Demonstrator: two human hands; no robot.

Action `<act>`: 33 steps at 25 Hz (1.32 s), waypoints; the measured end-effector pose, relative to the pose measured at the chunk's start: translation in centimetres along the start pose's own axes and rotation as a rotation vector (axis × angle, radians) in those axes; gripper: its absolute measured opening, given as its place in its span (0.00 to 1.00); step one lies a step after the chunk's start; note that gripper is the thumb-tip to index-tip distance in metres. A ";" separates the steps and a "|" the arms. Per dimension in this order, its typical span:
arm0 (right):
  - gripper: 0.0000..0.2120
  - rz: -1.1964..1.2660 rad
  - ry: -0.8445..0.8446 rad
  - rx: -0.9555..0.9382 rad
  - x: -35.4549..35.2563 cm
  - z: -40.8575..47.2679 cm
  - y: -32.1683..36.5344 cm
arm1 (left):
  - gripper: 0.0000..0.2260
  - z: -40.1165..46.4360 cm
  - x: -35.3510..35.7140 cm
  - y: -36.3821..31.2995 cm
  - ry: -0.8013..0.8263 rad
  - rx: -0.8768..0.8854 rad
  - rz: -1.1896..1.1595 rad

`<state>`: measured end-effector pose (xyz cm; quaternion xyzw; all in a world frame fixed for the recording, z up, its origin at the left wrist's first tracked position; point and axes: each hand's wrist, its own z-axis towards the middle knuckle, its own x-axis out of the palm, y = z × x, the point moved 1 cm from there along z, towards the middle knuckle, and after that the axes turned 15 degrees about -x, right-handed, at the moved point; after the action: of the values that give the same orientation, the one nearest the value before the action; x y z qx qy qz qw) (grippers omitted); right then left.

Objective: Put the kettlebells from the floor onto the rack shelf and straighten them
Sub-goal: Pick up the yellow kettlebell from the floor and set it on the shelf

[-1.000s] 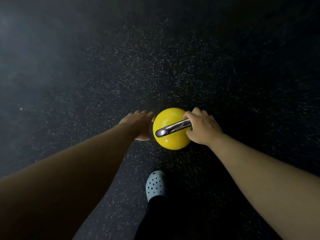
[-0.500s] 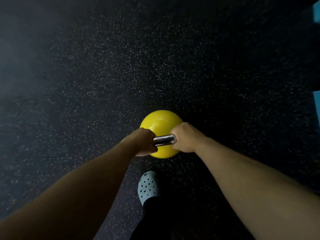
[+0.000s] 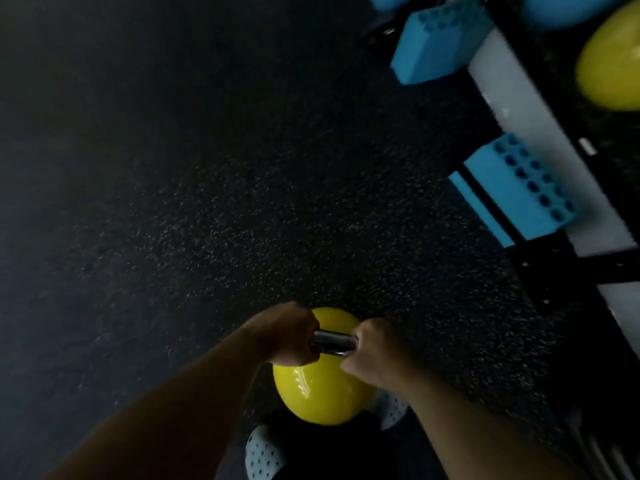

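Observation:
A yellow kettlebell with a chrome handle hangs low in the middle of the head view, above my feet. My left hand is closed around the left end of the handle. My right hand grips the right end. The rack shelf, a white-edged beam with black brackets, runs diagonally along the right side. Another yellow kettlebell sits on it at the top right, beside a blue one that is cut off by the frame edge.
Two blue perforated blocks jut out from the rack's front edge. Dark speckled rubber floor fills the left and centre. My pale perforated clogs show below the kettlebell.
My left hand closed on the handle beside the right. The kettlebell came off the floor and nearer my body, and the view swung right so the rack appeared.

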<state>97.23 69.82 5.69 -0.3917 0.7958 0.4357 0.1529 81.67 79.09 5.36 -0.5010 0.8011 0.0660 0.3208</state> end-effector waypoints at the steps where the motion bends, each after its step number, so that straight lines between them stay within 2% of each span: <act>1: 0.14 0.016 -0.047 0.019 -2.0 -0.6 -1.2 | 0.10 0.7 -2.1 -2.1 -0.012 0.028 0.046; 7: 0.10 0.076 -0.401 0.130 -16.1 -5.0 -7.3 | 0.13 5.8 -16.7 -16.9 -0.167 0.231 0.388; 10: 0.13 0.054 -0.604 0.131 -24.6 -6.9 -10.7 | 0.14 7.5 -24.2 -24.4 -0.315 0.349 0.478; 12: 0.13 -0.014 -0.675 0.147 -29.5 -8.0 -12.5 | 0.14 8.3 -28.4 -28.7 -0.408 0.434 0.524; 14: 0.13 -0.033 -0.727 0.194 -33.4 -9.1 -14.2 | 0.13 9.1 -31.8 -32.8 -0.460 0.535 0.572; 16: 0.09 -0.060 -0.858 0.248 -37.0 -10.1 -16.2 | 0.13 10.6 -35.5 -37.1 -0.508 0.647 0.615; 18: 0.12 -0.121 -0.962 0.279 -40.2 -10.9 -17.7 | 0.13 11.6 -38.4 -40.9 -0.545 0.737 0.612; 21: 0.14 -0.167 -1.046 0.399 -44.3 -12.3 -20.1 | 0.14 13.4 -41.2 -46.5 -0.579 0.840 0.650; 25: 0.07 -0.155 -1.143 0.511 -47.6 -12.9 -24.0 | 0.13 16.4 -43.5 -53.1 -0.582 0.926 0.709; 33: 0.05 -0.022 -1.233 0.639 -48.9 -13.0 -29.4 | 0.12 21.9 -42.8 -59.4 -0.538 1.023 0.591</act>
<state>152.37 73.99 24.89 -0.0161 0.6490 0.3214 0.6894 154.15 91.94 25.83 -0.0091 0.7271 -0.1154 0.6767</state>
